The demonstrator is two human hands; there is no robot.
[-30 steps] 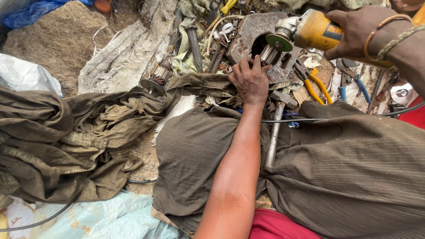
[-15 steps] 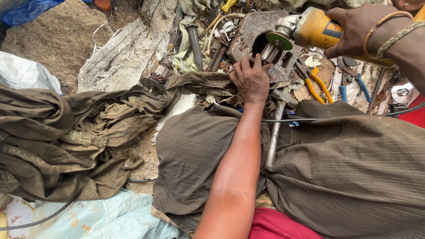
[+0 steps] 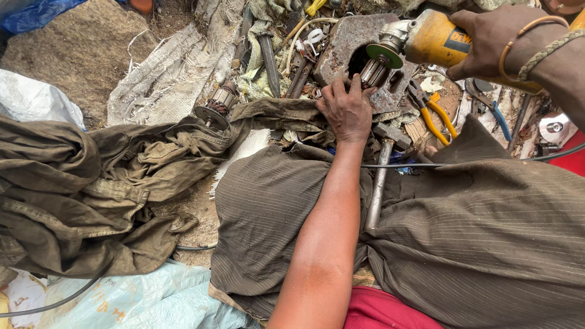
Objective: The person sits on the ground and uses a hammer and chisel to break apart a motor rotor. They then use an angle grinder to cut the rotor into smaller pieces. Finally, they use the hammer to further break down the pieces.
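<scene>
Against a rusty metal plate (image 3: 347,45) lying among scattered tools, the left hand (image 3: 346,108) is gripping a small motor armature (image 3: 373,73), fingers curled around it. Just above the armature, the right hand (image 3: 496,38) is clasping a yellow angle grinder (image 3: 426,41), its disc touching the armature's top. Yellow-handled pliers (image 3: 434,116) are lying right of the plate.
</scene>
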